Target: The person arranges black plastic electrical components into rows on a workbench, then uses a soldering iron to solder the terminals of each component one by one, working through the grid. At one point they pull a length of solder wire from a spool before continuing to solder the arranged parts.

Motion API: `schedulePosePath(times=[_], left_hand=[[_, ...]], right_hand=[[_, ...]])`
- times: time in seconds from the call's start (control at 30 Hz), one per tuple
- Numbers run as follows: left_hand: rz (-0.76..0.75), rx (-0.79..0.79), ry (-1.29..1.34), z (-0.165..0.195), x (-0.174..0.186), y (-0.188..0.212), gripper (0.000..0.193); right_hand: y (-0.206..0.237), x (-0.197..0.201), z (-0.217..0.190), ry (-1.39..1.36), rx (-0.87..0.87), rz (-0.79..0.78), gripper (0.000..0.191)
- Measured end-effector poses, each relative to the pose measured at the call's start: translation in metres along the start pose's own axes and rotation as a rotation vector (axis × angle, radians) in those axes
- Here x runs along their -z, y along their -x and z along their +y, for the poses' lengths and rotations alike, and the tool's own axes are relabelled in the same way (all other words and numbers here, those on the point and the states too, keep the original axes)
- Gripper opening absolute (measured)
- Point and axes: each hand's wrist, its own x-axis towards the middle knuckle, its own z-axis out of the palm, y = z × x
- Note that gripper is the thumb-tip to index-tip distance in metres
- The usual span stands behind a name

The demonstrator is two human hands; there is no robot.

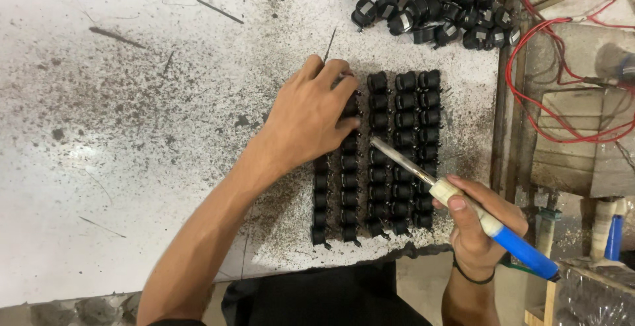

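Several rows of small black components lie side by side on a worn white worktop. My left hand rests palm down on the upper part of the leftmost rows, fingers curled over them. In my right hand is a soldering iron with a blue and cream handle. Its metal tip points up-left and reaches the middle rows, close to my left thumb.
A loose pile of similar black components lies at the top right of the worktop. Red wires loop over a wooden frame past the right edge. The worktop's front edge runs near my body.
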Motion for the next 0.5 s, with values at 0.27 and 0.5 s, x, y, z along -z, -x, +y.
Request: schedulePosePath(times=[0.27, 0.5], left_hand=[[0.177, 0.110, 0.016, 0.029, -0.015, 0.053, 0.025], [0.151, 0.105, 0.049, 0.037, -0.022, 0.048, 0.030]], right_hand=[[-0.005, -0.004, 0.002, 0.059, 0.000, -0.015, 0.034], [-0.010, -0.008, -0.004, 0.101, -0.013, -0.060, 0.033]])
